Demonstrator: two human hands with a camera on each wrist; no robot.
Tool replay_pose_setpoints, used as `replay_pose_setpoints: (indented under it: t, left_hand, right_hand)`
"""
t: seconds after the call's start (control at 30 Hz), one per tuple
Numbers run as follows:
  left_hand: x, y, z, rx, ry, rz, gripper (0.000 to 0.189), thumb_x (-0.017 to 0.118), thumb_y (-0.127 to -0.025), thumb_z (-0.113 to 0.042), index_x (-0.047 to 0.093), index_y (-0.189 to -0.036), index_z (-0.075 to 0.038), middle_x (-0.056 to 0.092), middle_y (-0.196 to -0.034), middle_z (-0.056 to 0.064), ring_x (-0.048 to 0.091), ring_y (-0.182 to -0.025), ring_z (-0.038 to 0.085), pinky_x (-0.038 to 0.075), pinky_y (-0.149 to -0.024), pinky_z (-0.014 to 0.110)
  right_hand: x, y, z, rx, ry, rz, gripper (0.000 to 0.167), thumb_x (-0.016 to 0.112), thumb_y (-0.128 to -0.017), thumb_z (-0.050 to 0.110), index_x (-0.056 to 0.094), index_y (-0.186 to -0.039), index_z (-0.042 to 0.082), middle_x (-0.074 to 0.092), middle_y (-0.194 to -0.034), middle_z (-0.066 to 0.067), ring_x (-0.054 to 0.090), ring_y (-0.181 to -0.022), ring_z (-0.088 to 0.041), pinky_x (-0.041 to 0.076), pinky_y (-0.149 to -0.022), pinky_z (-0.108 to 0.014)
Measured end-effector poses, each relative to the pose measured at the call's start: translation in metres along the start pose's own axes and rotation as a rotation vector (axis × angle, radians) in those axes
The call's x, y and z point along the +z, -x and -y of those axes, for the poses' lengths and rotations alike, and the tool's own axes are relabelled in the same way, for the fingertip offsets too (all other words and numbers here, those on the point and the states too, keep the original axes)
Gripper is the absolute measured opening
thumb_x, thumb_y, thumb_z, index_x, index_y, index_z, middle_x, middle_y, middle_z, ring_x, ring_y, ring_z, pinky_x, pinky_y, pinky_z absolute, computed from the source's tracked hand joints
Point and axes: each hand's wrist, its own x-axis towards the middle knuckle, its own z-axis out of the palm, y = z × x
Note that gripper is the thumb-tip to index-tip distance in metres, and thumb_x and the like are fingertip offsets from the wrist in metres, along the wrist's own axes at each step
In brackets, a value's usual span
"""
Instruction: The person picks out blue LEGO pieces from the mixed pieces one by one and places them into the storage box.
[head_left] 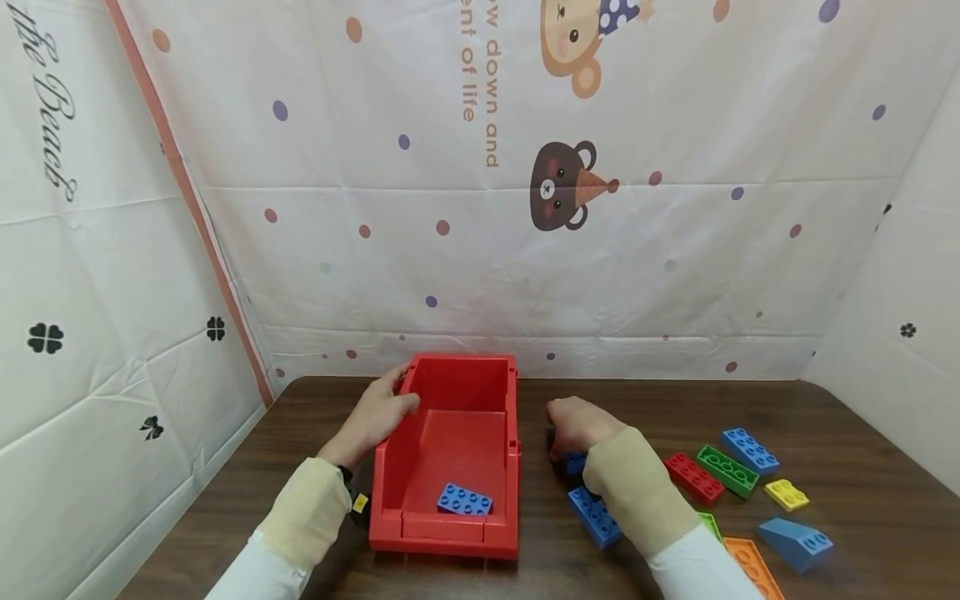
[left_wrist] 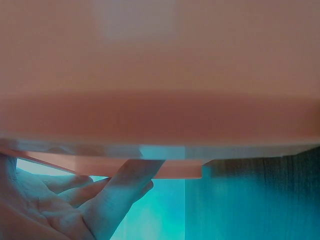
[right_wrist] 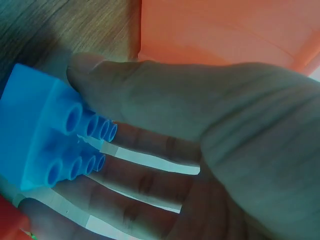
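My left hand [head_left: 386,417] holds the left wall of a red open box [head_left: 450,542], its thumb over the rim. A blue toy brick [head_left: 465,499] with round studs lies inside, near the front. Right of the box, my right hand [head_left: 581,423] reaches down around another blue brick [right_wrist: 30,135]. In the right wrist view the thumb [right_wrist: 100,82] lies along that brick's edge, and the fingers pass behind it, with the studs facing the palm. The hand hides part of it in the head view. A further blue brick [head_left: 595,517] lies beside the right wrist.
On the right of the brown wooden table [head_left: 330,517] lie a red brick [head_left: 693,477], a green brick [head_left: 727,471], a blue brick [head_left: 750,452], a yellow brick [head_left: 787,495], a sloped blue brick [head_left: 795,543] and an orange brick [head_left: 752,567]. A printed cloth [head_left: 480,275] hangs behind.
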Motion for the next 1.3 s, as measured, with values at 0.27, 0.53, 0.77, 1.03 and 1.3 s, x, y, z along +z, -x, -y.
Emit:
replay_pose_setpoints:
  t: [0.27, 0.53, 0.77, 1.03, 1.3]
  left_hand:
    - [0.0, 0.0, 0.001, -0.004, -0.011, -0.006, 0.072, 0.057, -0.095, -0.006, 0.034, -0.164, -0.006, 0.057, -0.142, 0.026, 0.069, -0.106, 0.042, 0.065, -0.079, 0.048]
    - [-0.001, -0.001, 0.001, -0.008, -0.003, -0.006, 0.073, 0.058, -0.096, -0.007, 0.033, -0.164, -0.007, 0.056, -0.143, 0.026, 0.069, -0.108, 0.043, 0.065, -0.078, 0.048]
    - [0.0, -0.001, 0.001, 0.015, 0.013, 0.003, 0.071, 0.053, -0.095, -0.006, 0.034, -0.164, -0.005, 0.056, -0.143, 0.025, 0.068, -0.107, 0.043, 0.065, -0.079, 0.048]
    - [-0.001, 0.0, 0.0, 0.022, 0.004, 0.003, 0.073, 0.054, -0.094, -0.006, 0.033, -0.164, -0.004, 0.055, -0.144, 0.026, 0.068, -0.107, 0.043, 0.065, -0.08, 0.049]
    - [0.0, 0.001, 0.001, 0.016, 0.004, 0.006, 0.072, 0.055, -0.096, -0.006, 0.033, -0.164, -0.004, 0.054, -0.145, 0.025, 0.068, -0.108, 0.042, 0.065, -0.08, 0.049]
  right_hand:
    - [0.002, -0.002, 0.0, -0.029, 0.034, -0.017, 0.018, 0.084, -0.082, 0.001, 0.067, -0.085, 0.006, 0.063, -0.08, -0.006, 0.056, -0.071, -0.024, 0.056, -0.068, -0.037]
    - [0.0, -0.003, 0.001, -0.015, 0.036, 0.003, 0.013, 0.08, -0.087, 0.001, 0.068, -0.086, 0.006, 0.064, -0.079, -0.007, 0.058, -0.071, -0.024, 0.058, -0.07, -0.037]
    - [0.001, -0.005, 0.002, -0.026, 0.11, -0.008, 0.018, 0.082, -0.083, -0.003, 0.067, -0.08, 0.006, 0.065, -0.077, -0.006, 0.057, -0.069, -0.022, 0.057, -0.068, -0.036]
    - [-0.005, -0.005, 0.0, -0.052, 0.073, -0.019, 0.017, 0.082, -0.083, -0.002, 0.068, -0.09, 0.004, 0.066, -0.083, -0.007, 0.058, -0.073, -0.022, 0.058, -0.072, -0.038]
    - [-0.011, -0.004, 0.001, -0.068, 0.047, -0.037, 0.019, 0.079, -0.087, -0.001, 0.067, -0.101, 0.001, 0.066, -0.088, -0.008, 0.059, -0.078, -0.023, 0.06, -0.079, -0.041]
